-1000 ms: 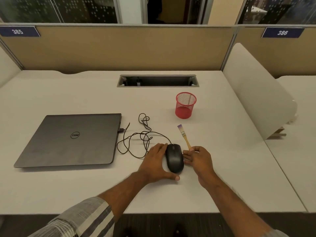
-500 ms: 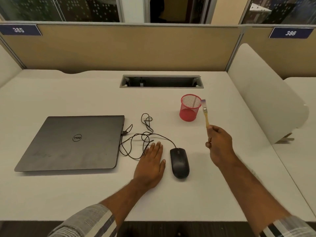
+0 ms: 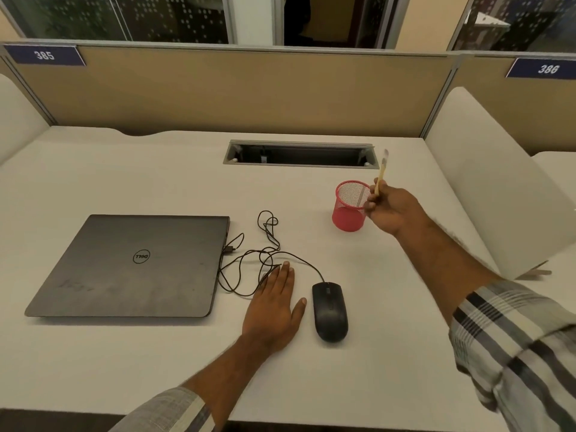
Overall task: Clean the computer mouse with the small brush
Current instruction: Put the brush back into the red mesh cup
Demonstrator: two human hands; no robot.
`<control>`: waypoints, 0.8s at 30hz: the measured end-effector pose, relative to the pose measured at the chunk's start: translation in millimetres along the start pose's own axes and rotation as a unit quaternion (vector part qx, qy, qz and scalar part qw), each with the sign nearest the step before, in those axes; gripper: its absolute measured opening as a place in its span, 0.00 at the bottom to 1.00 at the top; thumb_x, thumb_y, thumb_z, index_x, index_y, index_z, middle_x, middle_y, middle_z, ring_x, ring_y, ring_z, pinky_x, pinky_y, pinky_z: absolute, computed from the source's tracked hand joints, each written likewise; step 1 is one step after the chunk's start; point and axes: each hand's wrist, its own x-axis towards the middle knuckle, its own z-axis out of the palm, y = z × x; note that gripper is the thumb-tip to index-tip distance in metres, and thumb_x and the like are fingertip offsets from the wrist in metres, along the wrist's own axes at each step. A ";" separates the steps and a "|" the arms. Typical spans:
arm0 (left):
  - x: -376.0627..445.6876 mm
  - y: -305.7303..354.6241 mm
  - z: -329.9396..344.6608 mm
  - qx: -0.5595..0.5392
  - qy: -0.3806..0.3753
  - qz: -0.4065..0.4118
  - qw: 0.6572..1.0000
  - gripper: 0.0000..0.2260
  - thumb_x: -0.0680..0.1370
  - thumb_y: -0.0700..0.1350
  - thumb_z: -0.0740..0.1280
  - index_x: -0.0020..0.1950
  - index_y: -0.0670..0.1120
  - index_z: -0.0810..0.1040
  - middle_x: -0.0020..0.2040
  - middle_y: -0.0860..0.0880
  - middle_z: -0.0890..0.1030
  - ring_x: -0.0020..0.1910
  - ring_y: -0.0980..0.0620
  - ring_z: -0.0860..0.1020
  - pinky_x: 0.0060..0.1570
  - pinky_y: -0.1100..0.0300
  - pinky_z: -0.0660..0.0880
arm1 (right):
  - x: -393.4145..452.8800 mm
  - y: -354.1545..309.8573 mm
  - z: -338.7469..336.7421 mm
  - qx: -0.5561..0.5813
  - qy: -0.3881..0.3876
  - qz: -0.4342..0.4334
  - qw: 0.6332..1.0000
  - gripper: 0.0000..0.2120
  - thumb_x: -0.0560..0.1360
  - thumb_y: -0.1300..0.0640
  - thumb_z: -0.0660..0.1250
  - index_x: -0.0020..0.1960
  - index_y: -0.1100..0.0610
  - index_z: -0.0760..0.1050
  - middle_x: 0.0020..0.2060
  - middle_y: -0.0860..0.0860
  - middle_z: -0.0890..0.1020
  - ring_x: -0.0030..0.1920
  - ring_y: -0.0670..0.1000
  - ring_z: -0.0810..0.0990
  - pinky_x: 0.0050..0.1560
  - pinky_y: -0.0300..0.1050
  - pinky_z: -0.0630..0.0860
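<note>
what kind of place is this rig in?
Most likely an open-plan office cubicle: tan partition carrying numbered tags 385 and 386, a white desk with a cable slot, and a closed laptop with a wired mouse.

mouse [image 3: 330, 311]: matt black plastic | pen cup [image 3: 347, 218]: red wire mesh | brush [image 3: 381, 177]: wooden handle | laptop [image 3: 131, 266]: matt grey

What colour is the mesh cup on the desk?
Red; the mesh cup shows clearly in the head view.

Both bare forearms emerge from rolled grey-and-white striped sleeves [image 3: 514, 344].
</note>
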 end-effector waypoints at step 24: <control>-1.5 3.7 -2.7 0.009 -0.002 -0.014 1.000 0.33 0.81 0.64 0.41 0.81 0.50 0.37 0.81 0.54 0.36 0.79 0.57 0.35 0.75 0.61 0.34 | 54.5 16.5 9.9 -0.824 0.240 -0.170 0.485 0.22 0.72 0.45 0.70 0.59 0.59 0.76 0.59 0.57 0.76 0.62 0.57 0.71 0.57 0.52 0.70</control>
